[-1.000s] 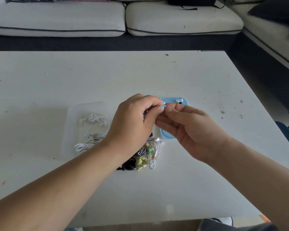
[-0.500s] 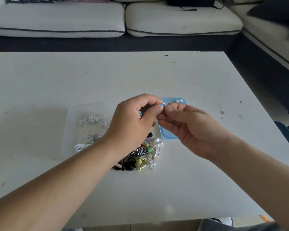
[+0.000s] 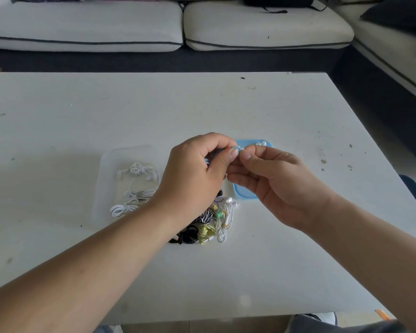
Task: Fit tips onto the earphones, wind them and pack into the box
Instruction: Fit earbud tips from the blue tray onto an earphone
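Note:
My left hand [image 3: 197, 174] pinches a small pale-blue earphone bud [image 3: 235, 147] between thumb and forefinger, above the table. My right hand [image 3: 271, 179] meets it from the right and pinches a tiny white tip [image 3: 242, 149] against the bud. Directly behind the hands lies a light-blue lid [image 3: 267, 143] holding a few loose white tips [image 3: 261, 142]. A clear plastic box [image 3: 111, 169] to the left contains several wound white earphones [image 3: 135, 186]. A tangled pile of black, yellow, green and white earphones [image 3: 211, 224] lies below my hands, partly hidden by my left wrist.
The white table [image 3: 226, 109] carries a few dark specks. A pale sofa [image 3: 168, 25] runs behind the table's far edge and down the right side. An orange pencil tip [image 3: 381, 314] shows at the near right edge.
The two hands have shifted slightly upward and closer together at the fingertips. The bud and tip now sit between both thumbs.

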`<action>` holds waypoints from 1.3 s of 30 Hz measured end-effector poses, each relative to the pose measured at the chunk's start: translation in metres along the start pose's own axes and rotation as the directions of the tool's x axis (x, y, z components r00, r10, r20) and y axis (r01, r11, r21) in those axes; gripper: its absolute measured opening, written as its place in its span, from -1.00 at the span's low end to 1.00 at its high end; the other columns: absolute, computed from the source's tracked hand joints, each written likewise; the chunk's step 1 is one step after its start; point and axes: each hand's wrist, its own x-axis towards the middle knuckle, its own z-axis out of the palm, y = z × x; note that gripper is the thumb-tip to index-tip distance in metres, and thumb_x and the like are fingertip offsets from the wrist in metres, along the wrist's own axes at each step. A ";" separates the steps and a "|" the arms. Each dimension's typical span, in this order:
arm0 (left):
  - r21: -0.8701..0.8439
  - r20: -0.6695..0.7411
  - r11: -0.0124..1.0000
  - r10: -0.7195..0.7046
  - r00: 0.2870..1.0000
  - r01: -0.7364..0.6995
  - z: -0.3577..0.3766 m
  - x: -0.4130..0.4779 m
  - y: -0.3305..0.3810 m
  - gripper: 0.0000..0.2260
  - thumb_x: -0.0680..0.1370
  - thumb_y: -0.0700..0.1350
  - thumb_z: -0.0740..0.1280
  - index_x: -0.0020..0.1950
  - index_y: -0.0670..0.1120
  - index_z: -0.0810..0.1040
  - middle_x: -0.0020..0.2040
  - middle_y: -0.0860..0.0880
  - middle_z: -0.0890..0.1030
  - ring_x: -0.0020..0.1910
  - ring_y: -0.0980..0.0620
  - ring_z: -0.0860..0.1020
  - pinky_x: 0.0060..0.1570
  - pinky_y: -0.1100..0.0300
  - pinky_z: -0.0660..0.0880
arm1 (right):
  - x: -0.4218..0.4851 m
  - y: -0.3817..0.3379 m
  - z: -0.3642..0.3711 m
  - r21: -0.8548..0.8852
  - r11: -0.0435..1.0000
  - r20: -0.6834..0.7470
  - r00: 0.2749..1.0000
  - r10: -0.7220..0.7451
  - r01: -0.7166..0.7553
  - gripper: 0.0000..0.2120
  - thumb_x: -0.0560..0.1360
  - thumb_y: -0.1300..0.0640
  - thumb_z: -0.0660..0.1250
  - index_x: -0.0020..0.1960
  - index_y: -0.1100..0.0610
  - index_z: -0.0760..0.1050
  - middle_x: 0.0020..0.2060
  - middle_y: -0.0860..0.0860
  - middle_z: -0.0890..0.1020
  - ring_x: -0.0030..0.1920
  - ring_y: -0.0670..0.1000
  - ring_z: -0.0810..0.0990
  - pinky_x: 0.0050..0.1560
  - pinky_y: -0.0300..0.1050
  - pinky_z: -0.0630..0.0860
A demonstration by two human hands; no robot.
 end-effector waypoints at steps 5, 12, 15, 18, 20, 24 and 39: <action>-0.088 0.013 0.994 -0.065 0.998 0.066 -0.001 0.001 0.001 -0.93 0.62 -0.12 0.43 0.04 -0.03 0.72 -0.33 0.10 0.67 -0.39 0.19 0.60 -0.30 0.42 0.47 | -0.001 0.001 0.001 0.050 0.999 -0.042 0.999 0.008 -0.006 -0.89 0.57 0.29 0.36 0.03 0.33 0.61 0.09 0.35 0.67 0.15 0.24 0.68 0.09 -0.08 0.66; -0.110 0.002 0.992 -0.056 0.998 0.056 0.001 0.000 0.003 -0.92 0.63 -0.17 0.41 0.00 -0.06 0.71 -0.35 0.19 0.64 -0.39 0.23 0.57 -0.31 0.47 0.44 | -0.002 0.003 0.002 0.025 1.000 -0.037 0.999 -0.010 0.011 -0.81 0.57 0.28 0.37 0.12 0.40 0.57 0.16 0.44 0.61 0.22 0.34 0.64 0.15 -0.02 0.66; -0.093 0.005 0.994 -0.047 0.999 0.047 0.001 0.000 0.002 -0.92 0.63 -0.14 0.41 0.02 -0.05 0.71 -0.32 0.09 0.66 -0.40 0.19 0.58 -0.30 0.40 0.49 | -0.003 0.001 0.002 -0.009 0.998 -0.068 0.996 -0.057 0.057 -0.85 0.51 0.28 0.41 0.04 0.35 0.59 0.09 0.43 0.64 0.13 0.32 0.69 0.12 -0.01 0.66; -0.099 0.006 0.993 -0.060 0.998 0.060 0.001 0.000 0.000 -0.93 0.63 -0.14 0.41 0.02 -0.04 0.71 -0.29 0.08 0.67 -0.37 0.16 0.61 -0.27 0.28 0.58 | -0.003 0.000 0.002 -0.076 0.993 -0.103 0.990 -0.101 0.093 -0.84 0.49 0.29 0.44 0.02 0.36 0.61 -0.01 0.39 0.68 0.03 0.29 0.71 0.09 0.01 0.67; -0.132 0.023 0.987 -0.092 0.995 0.095 0.000 0.000 -0.001 -0.93 0.63 -0.14 0.42 0.03 -0.03 0.71 -0.29 0.14 0.68 -0.36 0.16 0.63 -0.26 0.30 0.59 | -0.002 0.001 0.001 -0.058 0.996 -0.091 0.993 -0.080 0.075 -0.79 0.52 0.29 0.42 0.09 0.43 0.58 0.03 0.40 0.67 0.09 0.34 0.70 0.12 0.03 0.67; -0.146 0.054 0.983 -0.107 0.993 0.114 -0.002 0.001 -0.001 -0.92 0.63 -0.12 0.41 0.04 -0.01 0.72 -0.25 0.09 0.71 -0.33 0.12 0.66 -0.24 0.26 0.62 | -0.002 0.000 0.000 -0.006 0.999 -0.047 0.998 -0.037 0.036 -0.70 0.55 0.28 0.39 0.17 0.49 0.53 0.11 0.44 0.63 0.15 0.39 0.66 0.16 0.04 0.66; -0.171 0.115 0.973 -0.140 0.983 0.158 -0.002 0.001 0.002 -0.90 0.63 -0.13 0.41 0.06 -0.01 0.73 -0.15 -0.05 0.71 -0.31 -0.02 0.67 -0.21 0.00 0.66 | -0.002 -0.012 -0.012 -0.065 0.997 -0.033 0.999 -0.035 0.033 -0.83 0.56 0.28 0.36 0.07 0.33 0.65 -0.06 0.26 0.72 -0.07 0.12 0.73 -0.03 -0.08 0.68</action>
